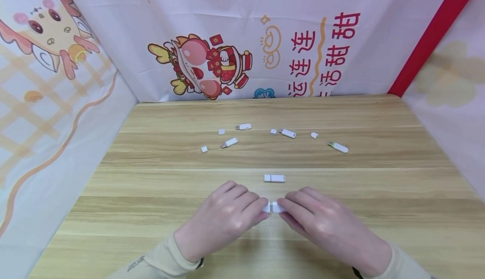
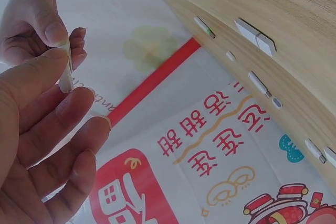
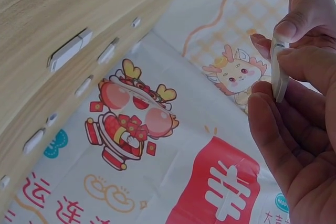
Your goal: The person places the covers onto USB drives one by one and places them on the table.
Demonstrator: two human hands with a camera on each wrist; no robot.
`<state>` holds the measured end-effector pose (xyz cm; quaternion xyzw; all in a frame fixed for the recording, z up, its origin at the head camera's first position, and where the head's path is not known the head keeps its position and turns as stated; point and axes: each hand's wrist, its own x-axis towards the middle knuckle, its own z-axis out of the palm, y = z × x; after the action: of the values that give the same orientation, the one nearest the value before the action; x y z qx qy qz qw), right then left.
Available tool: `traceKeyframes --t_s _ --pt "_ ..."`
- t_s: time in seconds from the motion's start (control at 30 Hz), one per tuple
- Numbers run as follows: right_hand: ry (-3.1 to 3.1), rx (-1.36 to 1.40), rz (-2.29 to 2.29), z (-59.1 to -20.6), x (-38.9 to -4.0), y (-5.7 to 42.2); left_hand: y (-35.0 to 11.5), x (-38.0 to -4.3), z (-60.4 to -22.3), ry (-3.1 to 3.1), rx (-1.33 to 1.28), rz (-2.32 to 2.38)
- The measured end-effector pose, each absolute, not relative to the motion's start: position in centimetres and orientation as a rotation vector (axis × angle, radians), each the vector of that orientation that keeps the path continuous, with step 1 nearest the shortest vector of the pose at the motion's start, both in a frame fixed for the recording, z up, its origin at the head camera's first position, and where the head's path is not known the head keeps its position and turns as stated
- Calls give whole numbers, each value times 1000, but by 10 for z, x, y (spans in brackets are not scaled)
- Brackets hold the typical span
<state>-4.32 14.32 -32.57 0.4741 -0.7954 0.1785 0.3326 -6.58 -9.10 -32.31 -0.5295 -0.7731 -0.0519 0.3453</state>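
White printed cloth (image 1: 371, 60) with red lettering and cartoon figures is hanging behind a pale wooden table (image 1: 113, 211). Nearest the person, a white USB stick (image 1: 276, 207) is being held between both hands. The left hand (image 1: 227, 211) is pinching what looks like its cap end between thumb and forefinger, and the right hand (image 1: 326, 220) is pinching the other end the same way; the remaining fingers of both are curving loosely. A seam is showing between the two grips, but whether the cap is fully seated is hard to tell. Just beyond, a capped stick (image 1: 278, 178) is lying untouched. Farther back, four uncapped sticks are lying with metal plugs bare: a rear-left stick (image 1: 244, 126), a front-left stick (image 1: 230, 142), a middle stick (image 1: 289, 133) and a green-banded stick (image 1: 339, 147). Four loose caps (image 1: 221, 131) are resting near them. So, seemingly, four are standing open, one closed, and one is being handled.
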Motion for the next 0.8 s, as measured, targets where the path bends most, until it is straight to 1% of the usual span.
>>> traceKeyframes --t_s 0.2,0.5,0.8 --pt "-2096 1234 459 -329 -44 143 -91 -66 -322 -2019 -1415 -166" --pt "-2111 1237 451 -333 -44 142 -91 -66 -325 -2212 -1471 -450" --pt "-2136 1228 399 -336 -44 141 -89 -69 -328 -2193 -1489 -481"
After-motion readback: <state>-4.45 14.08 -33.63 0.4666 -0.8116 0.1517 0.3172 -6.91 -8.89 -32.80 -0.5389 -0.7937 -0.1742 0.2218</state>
